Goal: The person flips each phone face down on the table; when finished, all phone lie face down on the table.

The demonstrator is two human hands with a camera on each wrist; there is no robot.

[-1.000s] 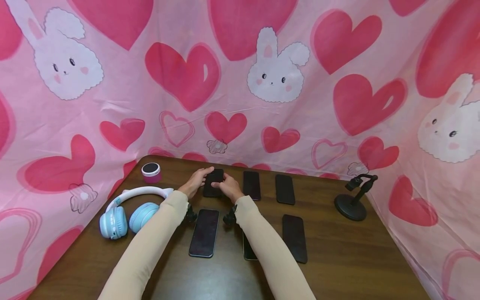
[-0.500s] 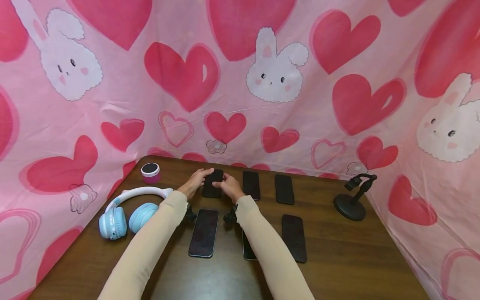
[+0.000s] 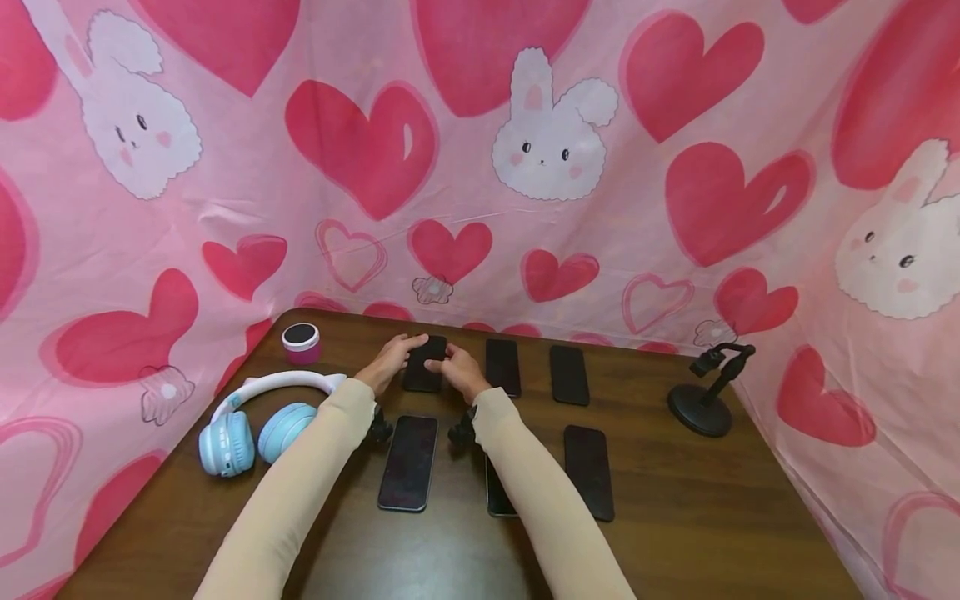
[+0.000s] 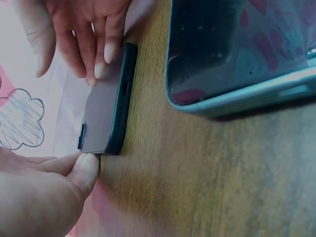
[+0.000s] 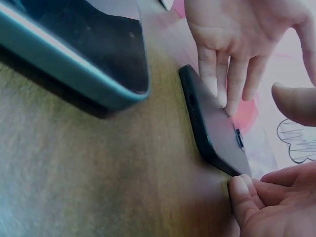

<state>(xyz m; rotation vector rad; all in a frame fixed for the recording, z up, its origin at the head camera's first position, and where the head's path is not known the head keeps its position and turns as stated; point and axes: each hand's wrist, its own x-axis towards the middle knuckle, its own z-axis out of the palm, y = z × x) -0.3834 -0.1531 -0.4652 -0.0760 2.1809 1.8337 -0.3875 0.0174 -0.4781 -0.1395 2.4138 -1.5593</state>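
A black phone [image 3: 425,367] lies at the back left of the table between both hands. Its matte back faces up, with a small raised camera bump [image 4: 82,136] showing in the left wrist view. My left hand [image 3: 390,360] touches its left edge with the fingertips, the fingers nearly straight. On the opposite edge are the fingertips of my right hand [image 3: 461,373], whose thumb hovers over the phone. The right wrist view shows the left hand [image 5: 237,54] with long straight fingers along the phone [image 5: 217,123].
Nearer lies another phone [image 3: 408,463], screen up. More phones lie to the right: a back one [image 3: 502,367], its neighbour [image 3: 569,375], a front one [image 3: 589,472] and one [image 3: 497,492] partly under the right sleeve. Blue headphones [image 3: 227,444], a small speaker [image 3: 302,343] and a black stand [image 3: 700,409] flank them.
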